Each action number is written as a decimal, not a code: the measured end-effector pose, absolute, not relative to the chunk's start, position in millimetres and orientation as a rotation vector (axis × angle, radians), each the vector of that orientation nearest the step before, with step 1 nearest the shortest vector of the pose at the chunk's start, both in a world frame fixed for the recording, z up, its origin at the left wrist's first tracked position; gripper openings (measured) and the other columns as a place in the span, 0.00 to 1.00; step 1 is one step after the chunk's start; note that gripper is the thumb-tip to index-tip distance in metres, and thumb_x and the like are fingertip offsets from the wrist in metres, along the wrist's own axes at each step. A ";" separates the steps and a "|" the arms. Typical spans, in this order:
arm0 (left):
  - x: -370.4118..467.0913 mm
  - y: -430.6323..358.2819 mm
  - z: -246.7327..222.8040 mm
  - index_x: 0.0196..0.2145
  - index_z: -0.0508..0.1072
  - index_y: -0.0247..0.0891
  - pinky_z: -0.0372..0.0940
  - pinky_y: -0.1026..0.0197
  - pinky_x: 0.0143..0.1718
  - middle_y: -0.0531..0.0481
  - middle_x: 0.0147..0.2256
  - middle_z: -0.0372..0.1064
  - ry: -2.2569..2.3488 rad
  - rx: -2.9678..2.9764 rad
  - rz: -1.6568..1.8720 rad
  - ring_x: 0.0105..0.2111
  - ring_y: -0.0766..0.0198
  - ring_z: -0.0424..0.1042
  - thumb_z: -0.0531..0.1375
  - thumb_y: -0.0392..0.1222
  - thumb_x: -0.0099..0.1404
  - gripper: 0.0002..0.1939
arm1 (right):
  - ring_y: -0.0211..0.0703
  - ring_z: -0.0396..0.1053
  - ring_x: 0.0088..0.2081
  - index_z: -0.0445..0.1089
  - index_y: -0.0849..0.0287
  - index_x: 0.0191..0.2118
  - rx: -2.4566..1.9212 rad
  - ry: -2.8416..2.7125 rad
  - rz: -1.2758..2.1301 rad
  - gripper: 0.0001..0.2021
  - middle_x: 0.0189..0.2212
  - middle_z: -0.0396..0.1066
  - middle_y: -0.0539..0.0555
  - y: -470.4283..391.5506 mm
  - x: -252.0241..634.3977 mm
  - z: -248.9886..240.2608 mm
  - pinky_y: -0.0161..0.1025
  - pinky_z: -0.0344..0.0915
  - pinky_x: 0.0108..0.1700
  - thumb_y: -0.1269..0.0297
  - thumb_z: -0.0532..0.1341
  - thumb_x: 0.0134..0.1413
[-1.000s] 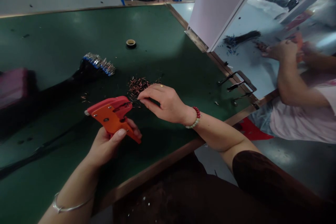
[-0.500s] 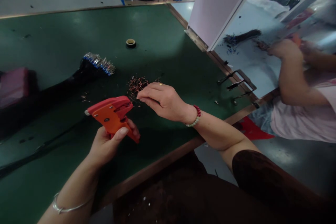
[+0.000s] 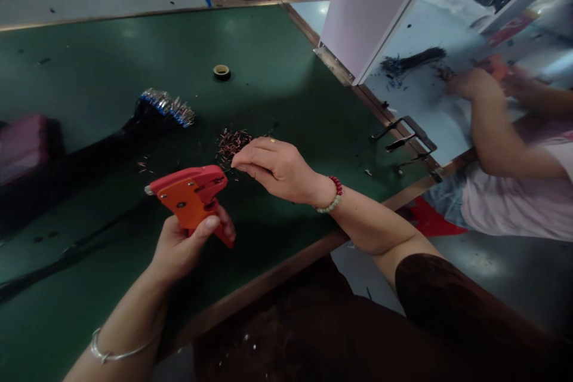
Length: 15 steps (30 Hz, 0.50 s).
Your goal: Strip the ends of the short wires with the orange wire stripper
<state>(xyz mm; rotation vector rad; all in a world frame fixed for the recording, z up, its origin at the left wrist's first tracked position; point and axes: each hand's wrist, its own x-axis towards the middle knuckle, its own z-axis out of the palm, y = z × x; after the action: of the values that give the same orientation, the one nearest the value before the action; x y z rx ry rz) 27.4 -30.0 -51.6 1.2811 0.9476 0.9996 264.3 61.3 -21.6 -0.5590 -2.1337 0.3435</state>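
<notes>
An orange and red hand tool, shaped like a wire stripper, is gripped in my left hand, its jaws pointing right. Just right of the jaws, my right hand pinches a thin dark wire whose end reaches the jaws. Beyond my right fingertips lies a pile of copper-coloured bits. Up and left of the tool rests a black wire bundle with blue and silver ends.
On the green table stand a tape roll and, at left, a blurred purplish box. A metal bracket sits at the right edge. Another person's hands work beyond a white panel.
The fingers of my left hand have closed a little more on the tool's handles. My right hand has barely moved. The other person's hands have shifted slightly left.
</notes>
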 end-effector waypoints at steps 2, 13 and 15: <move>26.9 -30.6 -52.4 0.35 0.77 0.36 0.77 0.54 0.27 0.47 0.28 0.76 0.957 1.273 0.998 0.26 0.55 0.78 0.66 0.54 0.69 0.16 | 0.40 0.76 0.44 0.76 0.63 0.45 -0.549 -2.131 0.348 0.10 0.41 0.79 0.56 61.0 264.3 -21.2 0.39 0.73 0.51 0.68 0.56 0.74; 28.9 -33.3 -55.9 0.28 0.78 0.37 0.71 0.60 0.20 0.49 0.23 0.74 1.070 1.274 1.086 0.20 0.60 0.74 0.69 0.46 0.65 0.12 | 0.40 0.76 0.44 0.75 0.63 0.45 -0.509 -2.125 0.362 0.09 0.40 0.79 0.56 57.7 262.9 -18.7 0.39 0.73 0.51 0.69 0.57 0.74; 30.8 -34.6 -55.2 0.26 0.77 0.37 0.70 0.60 0.20 0.49 0.22 0.73 1.093 1.282 1.101 0.20 0.60 0.74 0.69 0.46 0.65 0.13 | 0.40 0.76 0.45 0.75 0.62 0.45 -0.520 -2.133 0.381 0.09 0.41 0.79 0.55 56.7 262.9 -17.4 0.40 0.73 0.52 0.69 0.57 0.74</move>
<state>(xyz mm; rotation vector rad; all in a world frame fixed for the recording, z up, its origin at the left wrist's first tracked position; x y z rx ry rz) 30.8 -34.6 -55.2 1.2823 1.0934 1.1012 262.9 56.7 -17.4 -0.5197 -2.1334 0.3805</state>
